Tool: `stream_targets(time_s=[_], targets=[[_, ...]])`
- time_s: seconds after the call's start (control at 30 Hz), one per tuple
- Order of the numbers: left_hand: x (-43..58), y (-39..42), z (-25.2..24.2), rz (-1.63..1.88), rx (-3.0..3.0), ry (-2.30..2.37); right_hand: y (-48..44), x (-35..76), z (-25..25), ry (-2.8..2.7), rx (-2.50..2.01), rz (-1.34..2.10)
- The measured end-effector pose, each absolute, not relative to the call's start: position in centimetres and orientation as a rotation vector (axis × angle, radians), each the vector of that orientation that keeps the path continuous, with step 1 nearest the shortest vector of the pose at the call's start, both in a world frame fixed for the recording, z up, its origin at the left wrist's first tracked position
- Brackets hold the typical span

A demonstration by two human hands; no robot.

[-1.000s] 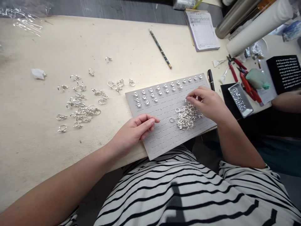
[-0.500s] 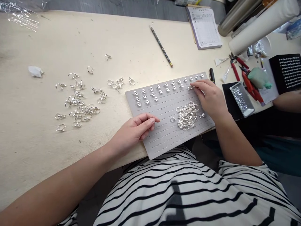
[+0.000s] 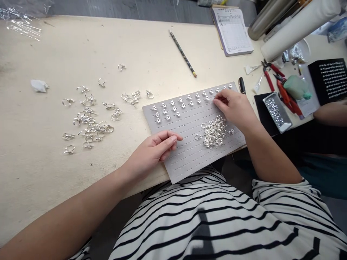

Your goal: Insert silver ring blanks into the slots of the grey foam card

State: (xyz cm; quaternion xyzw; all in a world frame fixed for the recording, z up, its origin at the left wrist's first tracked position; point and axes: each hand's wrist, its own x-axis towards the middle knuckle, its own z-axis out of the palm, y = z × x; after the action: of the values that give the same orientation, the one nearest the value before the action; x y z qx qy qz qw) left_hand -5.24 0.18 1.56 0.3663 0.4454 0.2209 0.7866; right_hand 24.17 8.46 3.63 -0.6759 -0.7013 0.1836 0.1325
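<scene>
Evidently the rings stand upright because the slits of the grey board (image 3: 187, 160) grip their bands; the set rings (image 3: 180, 99) show their decorated tops. Farthest row runs nearly the board's length, second stops beside the right hand (image 3: 235, 108), third is short, on the left.

Right hand: thumb and forefinger in a narrow pinch above the end of the second row, a grip that suits so small a ring. Whether one sits between the tips, cannot tell (the fingers cover the spot).

Left hand (image 3: 154, 148): loosely curled over the board's left edge, thumb close to forefinger, no ring seen in it, palm hidden. Perhaps it steadies the board, whose near corner juts past the edge of the table (image 3: 130, 39) toward the lap.

Heap of rings (image 3: 215, 133) on the board itself, just below the right hand; likely put there for a short reach. One ring (image 3: 197, 137) lies at its left side.

More loose rings (image 3: 92, 127) scattered on the table, left of the board, apart from the heap. Pencil (image 3: 183, 53) beyond the board; pen (image 3: 241, 85) by its far right corner. Farther right, pliers (image 3: 268, 79) and a tray (image 3: 286, 127) of small silvery pieces.
</scene>
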Motion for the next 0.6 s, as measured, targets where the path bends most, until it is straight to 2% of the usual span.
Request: stream_targets(time_s=[0.23, 0.43, 0.6], targets=[[-5.2, 0.2, 1.5, 0.478, 0.788, 0.962, 9.9, 24.8, 3.2, -1.768, -1.86, 0.929], [-5.2, 0.2, 1.7, 0.469, 0.798, 0.962, 10.3, 24.6, 3.0, -1.716, -1.914, 0.945], [-5.2, 0.3, 1.8, 0.469, 0.785, 0.963, 10.3, 24.5, 2.9, -1.755, -2.035, 0.776]])
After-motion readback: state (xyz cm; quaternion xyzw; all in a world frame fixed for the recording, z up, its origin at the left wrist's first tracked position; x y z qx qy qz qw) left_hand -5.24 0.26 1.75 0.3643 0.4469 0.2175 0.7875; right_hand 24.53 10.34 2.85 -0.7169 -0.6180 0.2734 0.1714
